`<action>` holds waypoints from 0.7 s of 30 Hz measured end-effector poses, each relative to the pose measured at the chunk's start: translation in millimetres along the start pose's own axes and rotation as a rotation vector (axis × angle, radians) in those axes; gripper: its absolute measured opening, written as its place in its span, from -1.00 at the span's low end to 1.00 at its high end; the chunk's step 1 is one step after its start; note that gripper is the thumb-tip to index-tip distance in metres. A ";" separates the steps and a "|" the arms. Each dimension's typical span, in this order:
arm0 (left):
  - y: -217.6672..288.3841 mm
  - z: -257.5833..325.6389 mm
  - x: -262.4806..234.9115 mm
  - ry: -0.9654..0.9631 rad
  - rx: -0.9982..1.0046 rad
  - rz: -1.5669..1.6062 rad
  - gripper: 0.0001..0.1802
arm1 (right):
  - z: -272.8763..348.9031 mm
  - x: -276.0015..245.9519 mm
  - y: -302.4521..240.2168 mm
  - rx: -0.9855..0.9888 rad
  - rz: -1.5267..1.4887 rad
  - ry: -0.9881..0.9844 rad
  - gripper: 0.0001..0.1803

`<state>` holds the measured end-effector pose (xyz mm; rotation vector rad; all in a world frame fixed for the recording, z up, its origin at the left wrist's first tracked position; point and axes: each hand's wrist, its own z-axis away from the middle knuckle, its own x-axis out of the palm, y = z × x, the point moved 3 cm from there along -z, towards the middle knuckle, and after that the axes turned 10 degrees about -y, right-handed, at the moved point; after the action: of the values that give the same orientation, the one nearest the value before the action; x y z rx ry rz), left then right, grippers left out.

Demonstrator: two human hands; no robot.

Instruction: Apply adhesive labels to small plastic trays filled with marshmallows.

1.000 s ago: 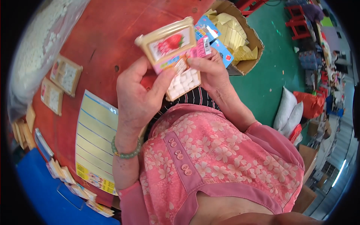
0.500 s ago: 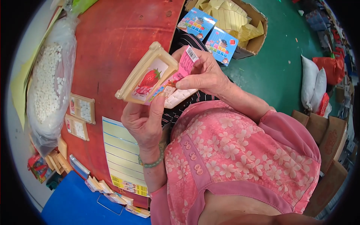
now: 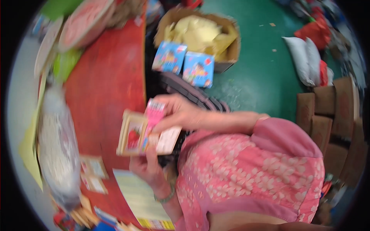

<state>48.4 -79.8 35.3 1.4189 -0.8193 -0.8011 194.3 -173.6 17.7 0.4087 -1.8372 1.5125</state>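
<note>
Pretty blurry shot, but the left hand [image 3: 148,167] is grasping a small cream-framed box [image 3: 132,133] with a red picture, held over the red table [image 3: 104,88] edge. The right hand [image 3: 181,112] pinches a pink packet [image 3: 154,113] at the box's 2 o'clock side, touching it. Two blue boxes [image 3: 184,63] sit on the floor at 12 o'clock.

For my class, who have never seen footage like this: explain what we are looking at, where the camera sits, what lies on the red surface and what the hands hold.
No machine here: a person works bare-handed. The one round, bent picture comes from a wide-angle camera on their head, looking down. The left hand grips a cream-framed flat packet with a red picture. The right hand pinches a pink paper slip against it with its fingers. On the red tabletop lie a clear bag of pale small pieces, small framed packets and a pale lined sheet. On the green floor stands a brown cardboard box with two blue cartons.
</note>
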 end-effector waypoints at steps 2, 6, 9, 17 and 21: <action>-4.7 0.7 -6.8 0.046 -0.038 0.113 -0.56 | -8.4 6.7 -0.7 -0.006 0.048 -0.010 -0.66; -3.7 -3.6 -4.1 0.098 0.038 0.318 -0.54 | -13.1 14.0 0.7 -0.060 0.012 -0.085 -0.62; 0.4 -4.4 -1.8 0.063 0.080 0.336 -0.52 | -11.5 14.7 2.2 -0.039 0.060 -0.079 -0.60; 30.4 -10.0 1.8 0.113 0.111 0.342 -0.49 | -27.8 29.8 -13.9 -0.203 0.377 0.030 -0.13; 41.7 -10.2 6.7 0.188 0.101 0.256 -0.49 | -22.4 31.8 -25.5 -0.625 1.064 0.220 -0.18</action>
<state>60.1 -80.4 77.2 1.4192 -0.8829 -0.4295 195.6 -153.1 59.4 -1.1426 -2.3115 1.3458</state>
